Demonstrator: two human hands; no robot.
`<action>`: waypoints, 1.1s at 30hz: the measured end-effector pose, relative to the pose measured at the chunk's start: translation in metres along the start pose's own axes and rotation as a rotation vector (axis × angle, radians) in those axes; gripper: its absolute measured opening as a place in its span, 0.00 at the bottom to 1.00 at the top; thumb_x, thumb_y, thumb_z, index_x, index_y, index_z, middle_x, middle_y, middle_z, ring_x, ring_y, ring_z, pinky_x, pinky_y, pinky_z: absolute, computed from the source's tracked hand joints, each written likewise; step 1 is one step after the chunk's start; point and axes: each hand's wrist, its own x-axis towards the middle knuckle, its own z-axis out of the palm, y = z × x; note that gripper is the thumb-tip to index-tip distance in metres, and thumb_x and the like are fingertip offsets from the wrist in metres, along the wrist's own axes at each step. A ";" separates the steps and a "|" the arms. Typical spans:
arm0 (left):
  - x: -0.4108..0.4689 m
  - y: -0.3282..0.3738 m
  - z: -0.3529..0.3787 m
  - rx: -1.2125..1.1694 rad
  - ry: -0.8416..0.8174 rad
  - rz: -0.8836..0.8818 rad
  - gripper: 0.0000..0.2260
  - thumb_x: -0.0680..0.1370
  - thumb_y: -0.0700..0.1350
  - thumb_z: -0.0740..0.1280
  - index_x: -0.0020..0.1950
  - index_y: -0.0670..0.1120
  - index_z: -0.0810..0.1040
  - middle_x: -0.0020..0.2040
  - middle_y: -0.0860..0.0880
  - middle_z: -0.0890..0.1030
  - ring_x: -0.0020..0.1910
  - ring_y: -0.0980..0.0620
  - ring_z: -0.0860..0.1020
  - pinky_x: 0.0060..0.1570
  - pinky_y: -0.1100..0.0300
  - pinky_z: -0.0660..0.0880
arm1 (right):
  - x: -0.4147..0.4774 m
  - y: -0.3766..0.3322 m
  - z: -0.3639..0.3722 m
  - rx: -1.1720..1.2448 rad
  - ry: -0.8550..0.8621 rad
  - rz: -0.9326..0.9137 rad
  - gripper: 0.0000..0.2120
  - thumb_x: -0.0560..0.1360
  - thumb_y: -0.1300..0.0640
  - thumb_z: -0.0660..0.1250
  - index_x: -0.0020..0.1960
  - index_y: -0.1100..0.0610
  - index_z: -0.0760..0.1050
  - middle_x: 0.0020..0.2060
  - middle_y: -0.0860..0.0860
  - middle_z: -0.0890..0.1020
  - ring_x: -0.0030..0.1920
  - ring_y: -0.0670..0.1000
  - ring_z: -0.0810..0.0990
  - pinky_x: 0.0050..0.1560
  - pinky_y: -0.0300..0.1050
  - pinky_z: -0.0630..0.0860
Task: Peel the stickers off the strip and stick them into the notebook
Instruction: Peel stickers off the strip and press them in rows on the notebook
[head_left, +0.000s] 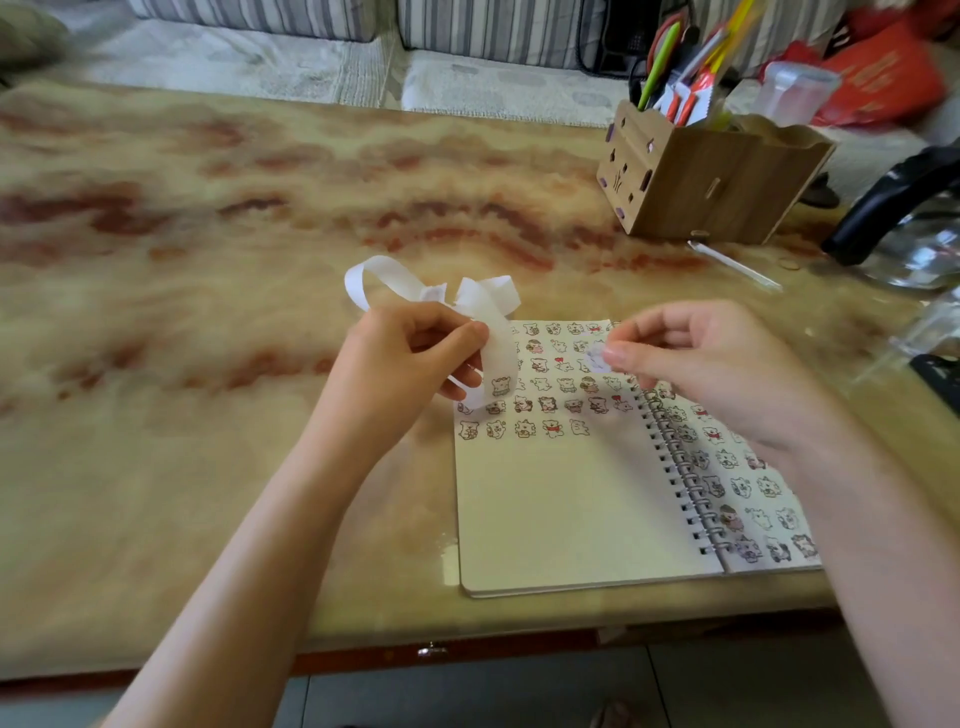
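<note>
Currently the spiral notebook (571, 499) lies open on the marbled counter (208, 364), close to its near edge; all positions below are given relative to this notebook.

Left hand (415, 353): raised just beyond the notebook's far-left corner, fingers closed on the white strip (488, 317). The strip loops up and away from the hand in two curls, and its free end hangs down over the top left of the left page. One printed sticker is visible on that hanging end.

Right hand (696, 358): held over the spiral binding near the top of the notebook, thumb and forefinger pinched on a single small sticker (597, 358). The sticker is clear of the strip and sits above the upper part of the left page; whether it touches the paper cannot be told.

Left page: several rows of small cartoon stickers across its upper part, lower part blank. Right page: stickers over most of what shows, partly hidden by the right forearm.

Beyond the notebook's far-right corner stands a wooden pen holder (706, 182) with pens and scissors. A clear pen (735, 265) lies on the counter just in front of the holder.
</note>
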 end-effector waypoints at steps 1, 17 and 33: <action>0.000 0.000 0.000 0.001 -0.001 -0.002 0.07 0.77 0.41 0.67 0.43 0.41 0.82 0.30 0.52 0.81 0.27 0.60 0.78 0.31 0.72 0.73 | 0.000 0.003 -0.005 -0.039 -0.027 0.053 0.02 0.70 0.57 0.74 0.42 0.53 0.82 0.31 0.45 0.83 0.29 0.38 0.76 0.35 0.32 0.71; -0.001 0.002 0.001 0.015 -0.002 -0.015 0.07 0.77 0.41 0.66 0.42 0.41 0.82 0.30 0.53 0.81 0.27 0.61 0.78 0.31 0.72 0.73 | -0.005 0.014 -0.002 -0.192 -0.127 0.169 0.03 0.69 0.56 0.75 0.38 0.55 0.83 0.33 0.48 0.86 0.42 0.52 0.84 0.56 0.53 0.75; 0.001 0.000 0.001 0.014 -0.010 -0.004 0.07 0.77 0.41 0.66 0.41 0.42 0.82 0.30 0.53 0.81 0.29 0.60 0.79 0.31 0.71 0.74 | -0.003 0.018 0.005 -0.226 -0.075 0.134 0.06 0.68 0.58 0.76 0.33 0.54 0.82 0.30 0.50 0.84 0.35 0.55 0.77 0.42 0.51 0.74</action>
